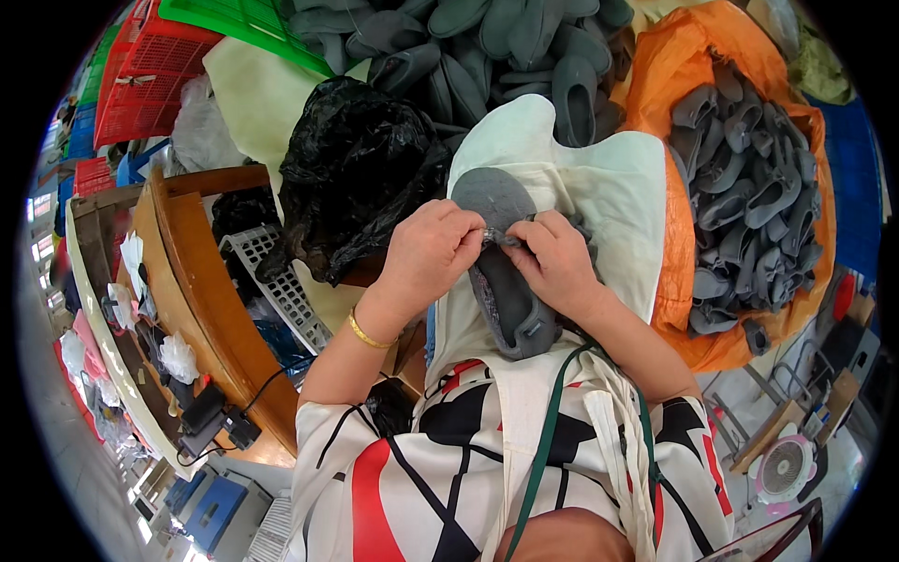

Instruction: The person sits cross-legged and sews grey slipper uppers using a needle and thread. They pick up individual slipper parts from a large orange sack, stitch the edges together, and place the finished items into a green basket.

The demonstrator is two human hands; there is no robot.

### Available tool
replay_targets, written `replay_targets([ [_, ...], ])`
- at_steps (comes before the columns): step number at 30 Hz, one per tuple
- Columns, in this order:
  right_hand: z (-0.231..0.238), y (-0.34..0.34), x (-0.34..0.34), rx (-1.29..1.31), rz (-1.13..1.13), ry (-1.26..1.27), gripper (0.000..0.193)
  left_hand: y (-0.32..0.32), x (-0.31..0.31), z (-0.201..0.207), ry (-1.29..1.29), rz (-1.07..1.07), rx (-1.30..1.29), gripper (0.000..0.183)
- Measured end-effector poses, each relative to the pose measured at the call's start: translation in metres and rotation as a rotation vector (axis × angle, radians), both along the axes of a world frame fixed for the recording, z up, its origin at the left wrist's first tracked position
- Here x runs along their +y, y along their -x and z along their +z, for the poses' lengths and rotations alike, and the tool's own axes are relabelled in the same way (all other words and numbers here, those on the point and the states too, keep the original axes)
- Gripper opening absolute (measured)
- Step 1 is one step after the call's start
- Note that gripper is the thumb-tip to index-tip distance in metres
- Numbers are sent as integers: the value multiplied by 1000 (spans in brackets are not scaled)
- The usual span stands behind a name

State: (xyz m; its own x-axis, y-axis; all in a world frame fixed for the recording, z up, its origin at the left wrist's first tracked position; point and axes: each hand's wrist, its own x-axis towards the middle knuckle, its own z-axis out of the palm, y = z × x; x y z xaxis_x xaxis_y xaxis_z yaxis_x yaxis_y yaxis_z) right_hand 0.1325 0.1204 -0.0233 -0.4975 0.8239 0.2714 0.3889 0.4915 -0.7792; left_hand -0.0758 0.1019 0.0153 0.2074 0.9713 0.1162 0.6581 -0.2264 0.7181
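Left hand (426,251) and right hand (562,262) pinch a grey slip-on shoe (517,309) (fingertips nearly meeting). White cloth (618,201) lies beneath.

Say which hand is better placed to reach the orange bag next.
Probably the right hand, nearer the orange bag; the left hand is farther off. Both are at the grey shoe.

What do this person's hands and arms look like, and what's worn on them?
The left hand and right hand are bare, without gloves. A gold-coloured bracelet circles the left wrist; none shows on the right. The left sleeve and right sleeve are loose, short and white, patterned in black and red.
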Motion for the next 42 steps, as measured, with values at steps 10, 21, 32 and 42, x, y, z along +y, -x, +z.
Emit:
replay_targets([
  [10, 0, 1, -2, -7, 6, -56, 27, 0, -6, -14, 318, 136, -265, 6],
  [21, 2, 4, -3, 4, -5, -60, 30, 9, -12, -23, 748, 212, -889, 7],
  [32, -6, 3, -6, 56, -12, -25, 22, 30, -8, -28, 533, 408, -1152, 16],
  [42, 9, 3, -1, 47, -13, 116, 23, 17, -10, -8, 320, 244, -515, 15],
])
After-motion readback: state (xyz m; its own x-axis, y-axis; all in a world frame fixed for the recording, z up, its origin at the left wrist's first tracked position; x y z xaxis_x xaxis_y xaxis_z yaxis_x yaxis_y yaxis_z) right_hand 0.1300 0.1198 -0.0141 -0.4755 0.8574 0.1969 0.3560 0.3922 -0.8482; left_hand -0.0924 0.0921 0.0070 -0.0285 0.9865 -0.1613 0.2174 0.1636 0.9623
